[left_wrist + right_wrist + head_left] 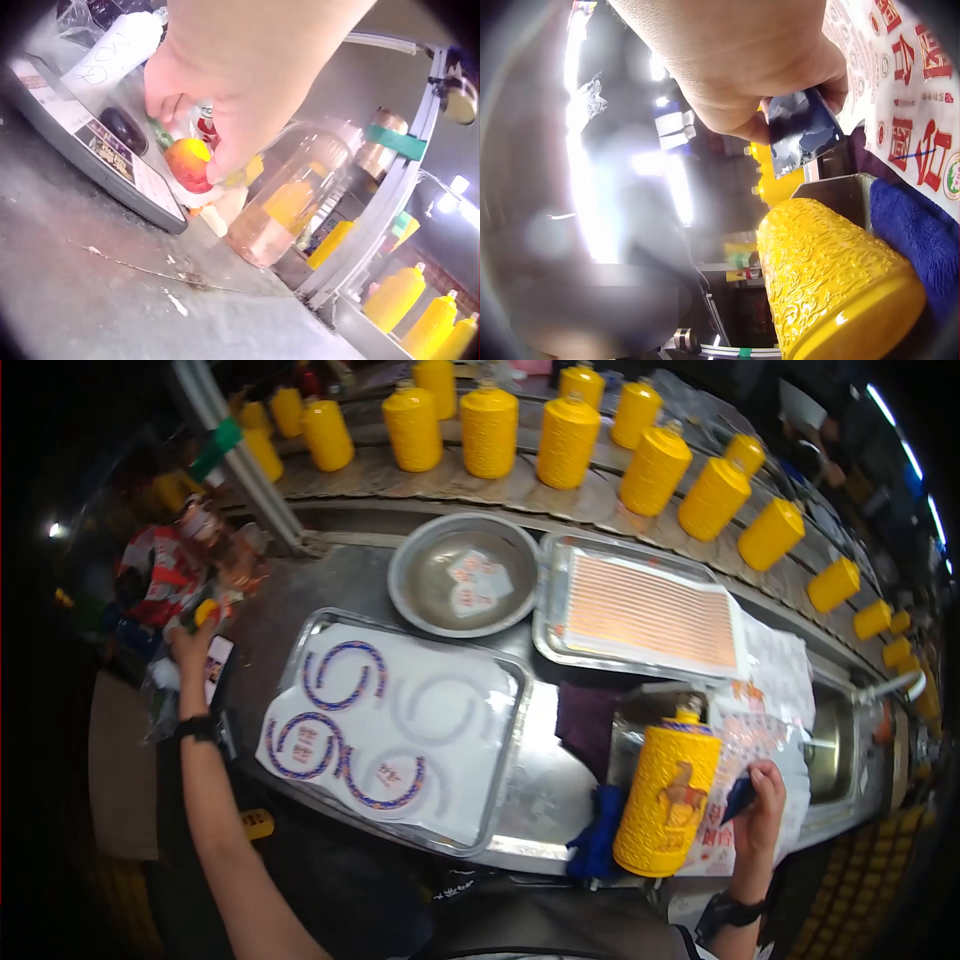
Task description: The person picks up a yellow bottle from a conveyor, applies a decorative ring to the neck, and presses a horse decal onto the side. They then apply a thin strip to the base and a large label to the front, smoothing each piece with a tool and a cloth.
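My left hand (190, 645) reaches to the far left of the bench. Its thumb and fingers pinch a round red-and-yellow fruit (189, 165), like a peach. Beside it lie a phone (218, 660) and a dark oval object (124, 130); a clear, rounded container (289, 199) stands on the other side. At the right, my right hand (765, 810) pinches a dark blue flat piece (801, 127) with a scuffed, shiny face. Near that hand is a yellow embossed bottle (665, 795) bearing a brown horse picture, tilted in the head view.
A tray (508, 760) holds white sheets with patterned curved strips. Behind are a metal basin (405, 595) of liquid with labels and another tray (548, 645) with a striped sheet. Blue cloth (600, 835) lies beside the bottle. Several yellow bottles (490, 435) line the conveyor; a sink (835, 770) is right.
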`<state>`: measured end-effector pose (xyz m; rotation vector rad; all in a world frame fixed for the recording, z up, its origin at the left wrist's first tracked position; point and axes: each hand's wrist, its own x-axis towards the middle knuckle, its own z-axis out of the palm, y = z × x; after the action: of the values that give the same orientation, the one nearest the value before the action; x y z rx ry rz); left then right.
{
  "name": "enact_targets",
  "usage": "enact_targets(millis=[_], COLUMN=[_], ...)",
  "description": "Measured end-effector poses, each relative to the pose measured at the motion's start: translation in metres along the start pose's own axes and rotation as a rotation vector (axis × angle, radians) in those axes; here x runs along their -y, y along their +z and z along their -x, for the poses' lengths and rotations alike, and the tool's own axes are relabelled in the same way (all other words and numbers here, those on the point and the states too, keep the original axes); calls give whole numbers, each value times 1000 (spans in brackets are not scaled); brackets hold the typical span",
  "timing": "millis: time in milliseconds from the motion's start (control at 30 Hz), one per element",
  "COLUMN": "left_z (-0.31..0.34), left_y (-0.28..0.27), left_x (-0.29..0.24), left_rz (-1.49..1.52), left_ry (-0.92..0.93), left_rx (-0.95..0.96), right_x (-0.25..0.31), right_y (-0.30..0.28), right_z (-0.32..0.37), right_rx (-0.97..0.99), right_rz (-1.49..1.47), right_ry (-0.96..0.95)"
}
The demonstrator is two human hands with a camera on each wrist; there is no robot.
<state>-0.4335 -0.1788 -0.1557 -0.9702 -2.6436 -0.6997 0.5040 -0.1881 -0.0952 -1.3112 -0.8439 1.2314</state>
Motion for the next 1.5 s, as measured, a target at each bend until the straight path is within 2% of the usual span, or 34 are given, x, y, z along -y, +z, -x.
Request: enact_targets(millis=[67, 133, 167, 267, 333, 400, 533, 633, 733, 833, 933, 1033, 1133, 1233, 1333, 1367, 1500], left_z=[4, 96, 132, 224, 278, 334, 413, 448, 470, 487, 496, 497, 494, 496, 502, 506, 497], left_y=[-2, -60, -82, -124, -132, -145, -147, -148, -148, -144, -146, -151, -155, -158, -151, -147, -148], left_x=[11, -88, -119, -196, -226, -280, -348, -386, -405, -410, -413, -408, -405, -418, -428, -429, -428], left_rz=[239, 702, 763, 850, 901, 982, 1117, 1140, 1187, 1156, 1178, 1117, 1008, 880, 801, 884, 872], left_ry=[19, -66, -46, 33, 68, 35, 108, 231, 368, 387, 319, 338, 549, 767, 869, 838, 892], left_rx=[44, 39, 110, 229, 311, 438, 863, 1114, 1160, 1181, 1154, 1162, 1129, 1013, 986, 990, 1005], right_x=[5, 12, 13, 14, 15, 17, 17, 30, 37, 33, 23, 16, 14, 18, 21, 25, 48], right_y=[9, 17, 19, 18, 20, 22, 26, 36, 39, 35, 33, 19, 8, 7, 2, 5, 16], right_z=[5, 11, 12, 13, 15, 18, 21, 29, 36, 40, 41, 36, 34, 30, 16, 12, -19], right_rx=[-5, -2, -3, 34, 69, 115, 218, 253, 259, 320, 429, 391, 322, 261, 271, 239, 215], right_rz=[-25, -46, -55, -88, -106, -126, -184, -206, -144, -28, 45, 36, -41, -82, -47, 16, 184], right_ry=[4, 48, 44, 65, 92, 109, 135, 161, 139, 109, 97, 168, 250, 199, 177, 157, 74])
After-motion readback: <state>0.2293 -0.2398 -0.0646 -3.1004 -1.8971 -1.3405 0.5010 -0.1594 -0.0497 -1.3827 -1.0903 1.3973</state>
